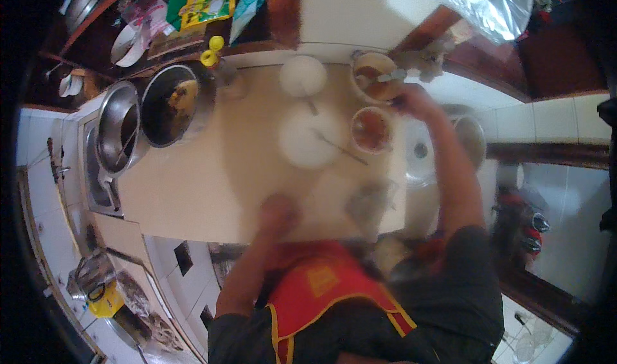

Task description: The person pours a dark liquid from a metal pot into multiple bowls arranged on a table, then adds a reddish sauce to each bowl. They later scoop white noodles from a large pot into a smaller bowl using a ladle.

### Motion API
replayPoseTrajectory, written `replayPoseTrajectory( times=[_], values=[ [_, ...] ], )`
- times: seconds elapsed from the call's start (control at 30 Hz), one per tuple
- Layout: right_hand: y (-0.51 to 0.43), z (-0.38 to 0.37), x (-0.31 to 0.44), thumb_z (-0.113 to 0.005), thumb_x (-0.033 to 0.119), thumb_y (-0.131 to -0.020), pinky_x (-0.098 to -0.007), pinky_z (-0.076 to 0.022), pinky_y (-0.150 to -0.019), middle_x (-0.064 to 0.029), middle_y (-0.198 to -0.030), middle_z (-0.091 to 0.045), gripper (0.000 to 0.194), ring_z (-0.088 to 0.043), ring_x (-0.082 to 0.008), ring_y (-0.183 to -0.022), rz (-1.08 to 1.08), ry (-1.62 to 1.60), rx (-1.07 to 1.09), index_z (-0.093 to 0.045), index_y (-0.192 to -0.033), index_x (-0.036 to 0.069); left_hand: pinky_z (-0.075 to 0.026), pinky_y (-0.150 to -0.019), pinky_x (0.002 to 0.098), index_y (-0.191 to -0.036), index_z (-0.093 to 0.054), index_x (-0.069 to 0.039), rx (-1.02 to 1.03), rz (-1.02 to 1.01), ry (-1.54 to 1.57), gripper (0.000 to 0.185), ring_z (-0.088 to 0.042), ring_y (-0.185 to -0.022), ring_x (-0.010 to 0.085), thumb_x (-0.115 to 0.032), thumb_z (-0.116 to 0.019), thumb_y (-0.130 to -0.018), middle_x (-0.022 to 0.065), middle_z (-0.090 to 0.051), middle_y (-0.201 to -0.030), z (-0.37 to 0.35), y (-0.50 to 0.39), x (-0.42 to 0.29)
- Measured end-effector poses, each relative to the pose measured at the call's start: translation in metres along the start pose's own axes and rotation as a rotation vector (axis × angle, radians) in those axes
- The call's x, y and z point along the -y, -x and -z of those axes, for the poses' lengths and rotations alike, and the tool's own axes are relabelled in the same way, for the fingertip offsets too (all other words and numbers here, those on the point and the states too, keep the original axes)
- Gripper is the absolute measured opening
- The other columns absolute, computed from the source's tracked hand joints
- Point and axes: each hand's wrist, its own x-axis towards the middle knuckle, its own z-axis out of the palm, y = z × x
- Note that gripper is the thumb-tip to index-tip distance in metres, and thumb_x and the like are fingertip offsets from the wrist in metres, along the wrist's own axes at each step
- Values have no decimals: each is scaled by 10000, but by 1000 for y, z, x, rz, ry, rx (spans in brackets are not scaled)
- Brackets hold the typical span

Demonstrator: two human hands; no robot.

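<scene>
My right hand [412,101] reaches to the far right and closes at the rim of a pale tub [376,62] with reddish-brown contents. A utensil with a pale handle [391,76] leans in this tub. Just nearer stands a second tub [371,130] holding red contents. My left hand [279,214] is near the counter's front edge, blurred, its fingers hard to make out. Between the hands lie two white round shapes, a smaller one [302,74] farther off and a larger one [311,137], each with a thin utensil on it. Haze softens the middle.
A dark pot [166,132] and a steel basin [113,127] stand at left, by a sink [91,171]. A clear bowl or lid [418,168] is right of the tubs, with a blurred plastic bag [368,202] nearer. Shelves with packets [209,4] overhang the back.
</scene>
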Motion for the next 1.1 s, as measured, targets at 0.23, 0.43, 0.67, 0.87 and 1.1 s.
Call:
replayPoseTrajectory(
  times=[0.23, 0.43, 0.67, 0.87, 1.1],
  values=[
    [-25, -24, -15, -630, 303, -897, -251, -391, -440, -27, -798, -616, 240, -536, -105, -544, -89, -155, 51, -635, -995, 85, -533, -756, 490, -816, -684, -131, 101, 51, -13, 357, -634, -900, 339, -486, -708, -788, 121, -651, -860, 14, -1, -11],
    [16, -36, -32, -677, 426, -913, -256, -389, -484, -7, -813, -631, 385, -537, -97, -611, -7, -156, -72, -642, -1039, 64, -534, -750, 488, -796, -676, -122, -26, -28, 43, 364, -633, -816, 348, -484, -704, -784, 119, -649, -858, 20, 5, -11],
    [30, -50, -79, -629, 226, -915, -301, -504, -603, -36, -810, -681, 225, -623, -138, -677, 109, -52, 27, -686, -977, 17, -533, -732, 463, -750, -669, -95, 45, 29, -92, 376, -630, -798, 341, -467, -727, -744, 133, -642, -847, 14, -5, -10],
    [113, -84, -67, -635, 100, -872, -299, -564, -564, -108, -808, -697, 216, -659, -145, -647, -41, -142, -234, -679, -1001, -68, -514, -679, 461, -782, -640, -93, 36, -45, -122, 327, -614, -766, 336, -386, -773, -719, 116, -612, -816, 30, -3, -26],
    [247, -140, -86, -655, 151, -863, -290, -554, -564, -102, -845, -713, 272, -666, -146, -606, -61, -276, -440, -681, -1051, -44, -500, -656, 435, -873, -619, -80, -247, -178, -45, 327, -605, -724, 313, -328, -779, -732, 106, -598, -790, 7, 7, -8]
  ],
)
